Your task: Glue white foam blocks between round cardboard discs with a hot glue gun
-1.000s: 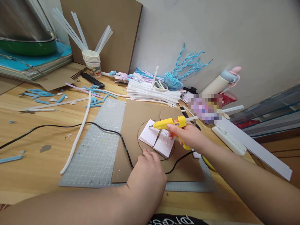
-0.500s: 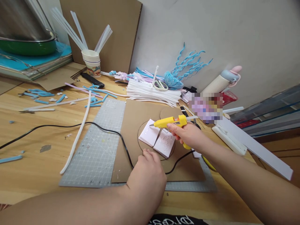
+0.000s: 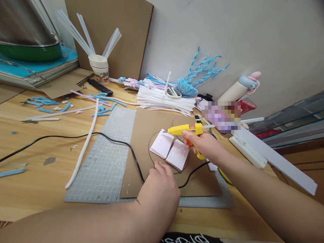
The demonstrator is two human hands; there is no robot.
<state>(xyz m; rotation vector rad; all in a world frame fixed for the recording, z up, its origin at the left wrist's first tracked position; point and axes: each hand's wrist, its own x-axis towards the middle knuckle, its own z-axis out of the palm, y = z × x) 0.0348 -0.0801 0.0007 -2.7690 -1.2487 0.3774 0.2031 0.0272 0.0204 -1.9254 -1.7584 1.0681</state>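
My right hand is wrapped round a yellow hot glue gun, nozzle pointing left, held just above two white square pieces. The squares lie side by side inside a pencilled circle on a brown cardboard sheet. The right square carries wavy lines of glue. My left hand rests knuckles-up on the cardboard at the near edge of the circle, fingers curled under, fingertips beside the squares. The gun's black cord runs left across the cutting mat.
A grey cutting mat lies under the cardboard. White and blue foam strips are piled at the back. Paper cups hold white sticks. A long white strip, a bottle and a white board lie around.
The glue gun has lifted slightly and shifted back to the right, off the squares. My left hand has stayed put.
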